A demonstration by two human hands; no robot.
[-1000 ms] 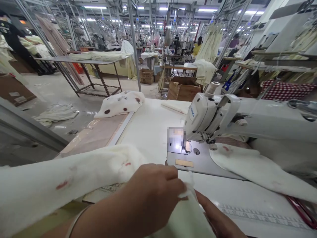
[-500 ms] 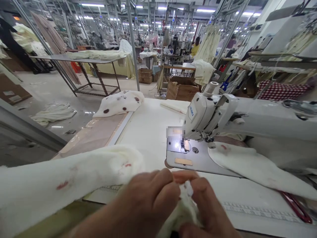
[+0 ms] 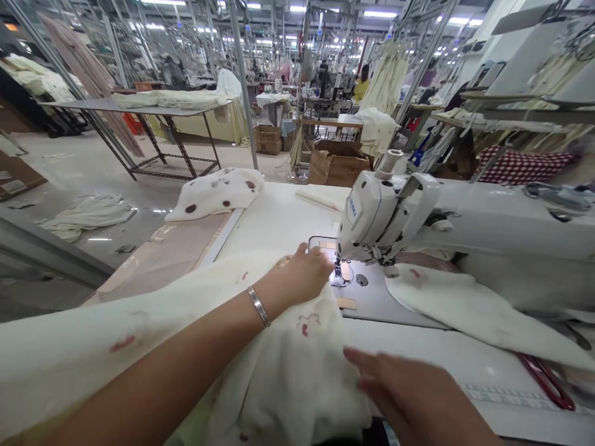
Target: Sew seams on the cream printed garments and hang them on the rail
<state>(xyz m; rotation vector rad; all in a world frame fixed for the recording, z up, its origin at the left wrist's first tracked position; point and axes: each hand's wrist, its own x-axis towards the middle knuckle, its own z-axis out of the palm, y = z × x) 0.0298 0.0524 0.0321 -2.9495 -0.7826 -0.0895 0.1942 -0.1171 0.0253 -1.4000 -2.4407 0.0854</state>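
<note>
My left hand [image 3: 304, 275] reaches forward over a cream printed fabric [image 3: 279, 365] and lies on its far edge, fingers curled, just left of the needle of the white sewing machine [image 3: 418, 214]. A silver bangle sits on that wrist. My right hand [image 3: 404, 390] rests low at the near right, fingers stretched flat on the fabric's right edge. The cloth spreads from the left across the white table [image 3: 279, 217] up to the machine's grey plate [image 3: 372, 297]. A second cream piece [image 3: 469, 310] lies under the machine arm at the right.
A spotted cream garment [image 3: 216, 192] lies at the table's far left corner. Red-handled scissors [image 3: 543, 381] lie at the right edge. Beyond are cardboard boxes [image 3: 337, 164], a metal table [image 3: 139, 105] with folded cloth, fabric on the floor and a distant person in yellow [image 3: 360, 87].
My left hand let go of the bunched cloth near me and stretched forward to the needle, carrying the fabric onto the machine plate. My right hand opened and lies flat.
</note>
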